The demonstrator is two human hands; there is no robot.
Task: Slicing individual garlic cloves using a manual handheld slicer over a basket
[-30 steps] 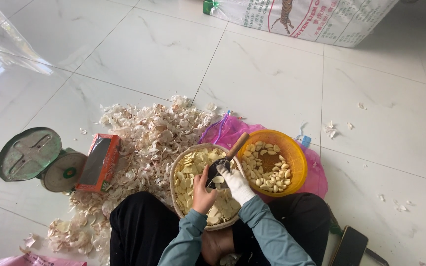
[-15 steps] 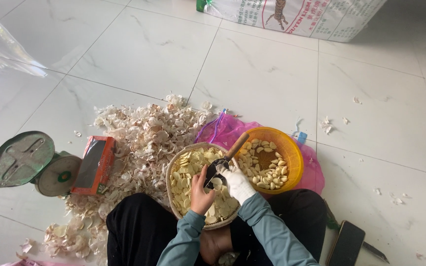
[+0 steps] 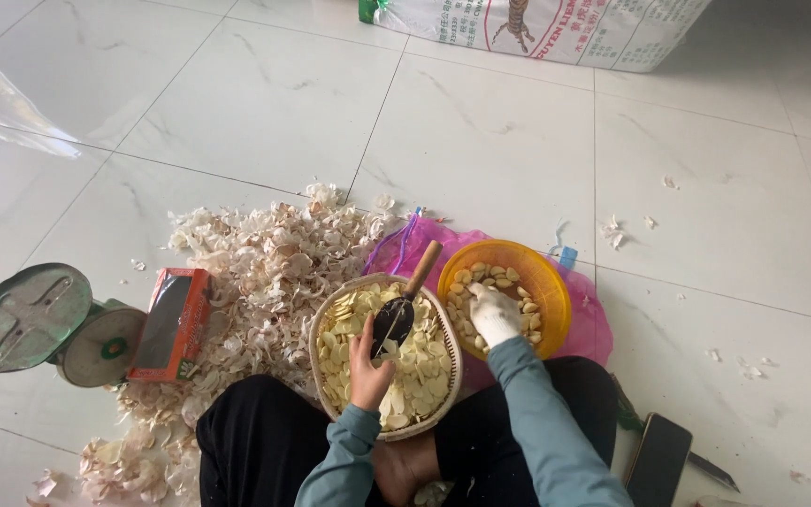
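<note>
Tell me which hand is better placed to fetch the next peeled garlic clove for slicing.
The right. The white-gloved right hand already reaches into the round orange plastic bowl of peeled garlic cloves, while the bare left hand is over the woven basket of garlic slices, at the wooden-handled slicer.

A: You've got an orange bowl (image 3: 542, 272) on a pink mesh bag (image 3: 586, 329), pale yellow slices in the tan woven basket (image 3: 328, 319).

B: Left of the basket, you see a red box (image 3: 173, 324) and green scale (image 3: 30, 314).

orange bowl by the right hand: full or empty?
Partly full. Peeled garlic cloves cover the bottom of the orange bowl; its upper wall shows bare. The gloved right hand reaches into it.
</note>
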